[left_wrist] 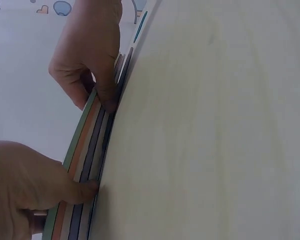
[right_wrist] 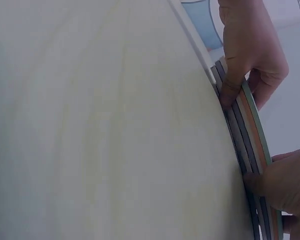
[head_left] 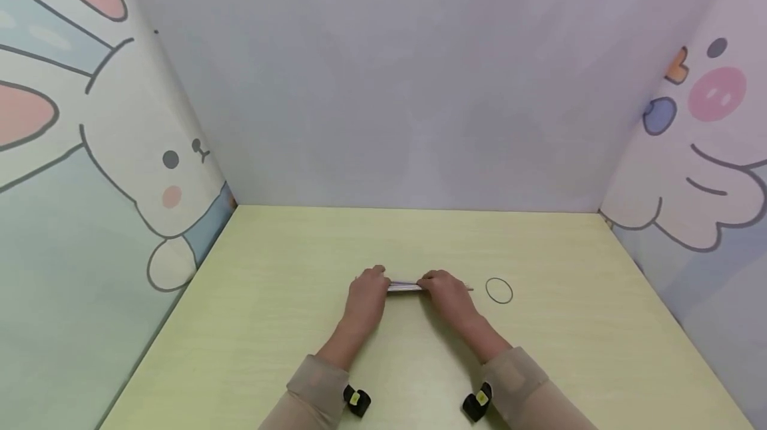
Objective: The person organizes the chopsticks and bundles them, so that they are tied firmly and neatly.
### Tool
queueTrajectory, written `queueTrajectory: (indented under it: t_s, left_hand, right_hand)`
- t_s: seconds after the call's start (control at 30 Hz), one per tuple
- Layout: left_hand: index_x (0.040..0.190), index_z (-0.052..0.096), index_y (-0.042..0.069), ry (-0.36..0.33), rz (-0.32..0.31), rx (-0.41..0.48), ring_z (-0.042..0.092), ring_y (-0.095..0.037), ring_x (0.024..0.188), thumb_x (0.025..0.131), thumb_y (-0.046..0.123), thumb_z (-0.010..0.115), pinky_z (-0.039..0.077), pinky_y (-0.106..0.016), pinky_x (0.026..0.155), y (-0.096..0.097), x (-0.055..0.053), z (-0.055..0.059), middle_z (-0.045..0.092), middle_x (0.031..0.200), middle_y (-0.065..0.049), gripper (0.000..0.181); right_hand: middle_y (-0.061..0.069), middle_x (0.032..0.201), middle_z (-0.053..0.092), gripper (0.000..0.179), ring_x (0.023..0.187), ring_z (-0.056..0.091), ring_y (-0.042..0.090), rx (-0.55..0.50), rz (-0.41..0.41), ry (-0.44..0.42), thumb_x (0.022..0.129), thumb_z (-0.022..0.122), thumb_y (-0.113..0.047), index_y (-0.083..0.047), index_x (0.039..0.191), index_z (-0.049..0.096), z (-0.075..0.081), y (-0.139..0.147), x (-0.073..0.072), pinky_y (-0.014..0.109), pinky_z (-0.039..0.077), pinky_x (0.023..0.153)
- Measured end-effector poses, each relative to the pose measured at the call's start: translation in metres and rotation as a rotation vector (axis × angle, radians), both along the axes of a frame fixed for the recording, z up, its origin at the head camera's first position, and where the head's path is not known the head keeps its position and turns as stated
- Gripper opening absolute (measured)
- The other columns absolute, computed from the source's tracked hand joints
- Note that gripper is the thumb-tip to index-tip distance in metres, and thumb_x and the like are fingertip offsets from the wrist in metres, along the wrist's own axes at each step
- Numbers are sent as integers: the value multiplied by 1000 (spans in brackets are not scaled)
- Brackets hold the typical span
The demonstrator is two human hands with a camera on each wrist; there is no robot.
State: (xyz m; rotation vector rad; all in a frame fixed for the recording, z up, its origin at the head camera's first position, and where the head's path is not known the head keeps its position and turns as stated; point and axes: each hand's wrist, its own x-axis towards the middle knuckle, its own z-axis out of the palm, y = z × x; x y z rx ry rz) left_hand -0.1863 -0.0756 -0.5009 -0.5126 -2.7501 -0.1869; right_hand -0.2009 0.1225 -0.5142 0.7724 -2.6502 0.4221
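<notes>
Both hands hold a bundle of long, thin coloured sticks that look like pencils [head_left: 405, 287], lying sideways low over the table. My left hand [head_left: 367, 297] grips its left part, thumb on the near side. Closer to the bundle's right end, my right hand [head_left: 448, 297] pinches it the same way. Green, orange and dark purple pencils [left_wrist: 83, 145] run side by side in the left wrist view. A thin dark ring [head_left: 512, 293], like a rubber band, lies flat on the table to the right. Curled fingers behind the bundle are partly hidden.
The pale yellow wooden table [head_left: 287, 250] is bounded by a plain back wall [head_left: 407, 84] and side walls with cartoon animals. A small black device [head_left: 357, 401] is at the left cuff, and another black device [head_left: 477, 405] is at the right cuff.
</notes>
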Motion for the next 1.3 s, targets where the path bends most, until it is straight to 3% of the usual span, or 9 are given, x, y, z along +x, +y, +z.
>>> queueTrajectory:
  t_s: [0.2, 0.4, 0.53, 0.83, 1.1, 1.3]
  left_hand:
    - [80, 77, 10, 32, -18, 12, 64, -18, 61, 76, -7, 80, 51, -30, 53, 1, -3, -3, 69, 71, -4, 17]
    - [84, 77, 8, 11, 8, -33, 61, -20, 69, 81, 0, 80, 50, -31, 58, 3, -4, -7, 63, 80, -5, 9]
    - [84, 77, 7, -7, 9, -12, 60, -20, 73, 81, 0, 80, 51, -31, 62, 4, -4, -9, 62, 84, -6, 8]
    - [74, 74, 9, 43, 5, 3, 57, -19, 59, 76, -3, 80, 48, -31, 52, 1, -4, -10, 57, 68, -3, 14]
    - [79, 71, 5, 12, 26, -51, 56, -21, 69, 77, -2, 83, 49, -32, 61, -1, 0, -11, 58, 78, -6, 14]
    - [84, 70, 4, 80, 57, -99, 53, -22, 75, 77, 0, 84, 45, -33, 66, -3, -3, -10, 54, 83, -7, 16]
  right_hand:
    - [3, 81, 73, 30, 76, 70, 22, -4, -38, 25, 76, 71, 15, -11, 89, 79, -2, 1, 1, 37, 55, 61]
    - [7, 85, 67, 23, 80, 64, 24, -41, -16, 9, 80, 74, 12, -7, 92, 79, -4, 0, -1, 35, 55, 65]
    - [7, 86, 64, 20, 80, 61, 23, -58, -3, 11, 82, 74, 11, -5, 92, 78, -6, -1, -1, 34, 54, 66]
    - [2, 78, 57, 19, 70, 55, 18, -54, -16, 26, 79, 76, 9, -7, 89, 76, -9, -1, 1, 32, 48, 58]
    - [4, 81, 62, 22, 71, 59, 20, -27, 7, 70, 77, 77, 9, -8, 91, 76, -10, -2, 1, 33, 50, 59]
    - [6, 83, 66, 22, 71, 60, 22, -35, 43, 164, 76, 78, 9, -8, 91, 75, -5, -3, -1, 35, 50, 59]
